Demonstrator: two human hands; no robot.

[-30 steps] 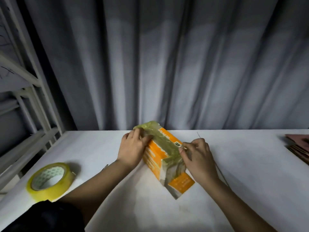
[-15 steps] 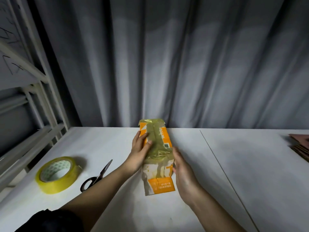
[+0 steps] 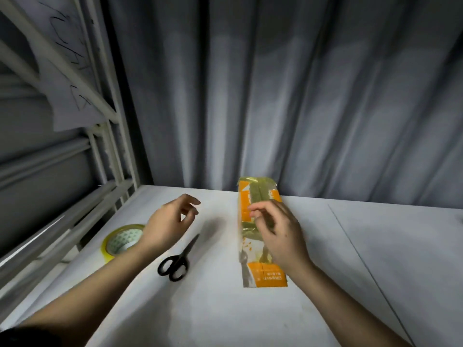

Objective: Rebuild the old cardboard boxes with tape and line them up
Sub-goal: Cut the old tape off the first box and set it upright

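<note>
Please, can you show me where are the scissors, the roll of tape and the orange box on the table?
scissors [image 3: 178, 259]: head view, on the pivot just above the black handles.
roll of tape [image 3: 122, 241]: head view, on the pale inner core.
orange box [image 3: 265, 274]: head view, on the orange near end.

Scissors [image 3: 177, 261] between tape roll [image 3: 122, 242] and box [image 3: 259, 236]

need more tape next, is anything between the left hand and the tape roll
Nothing visible stands between them. The left hand hangs in the air holding nothing, and the tape roll lies on the table just beyond the wrist. The scissors lie on the other side of the hand, toward the box, out of that path.
</note>
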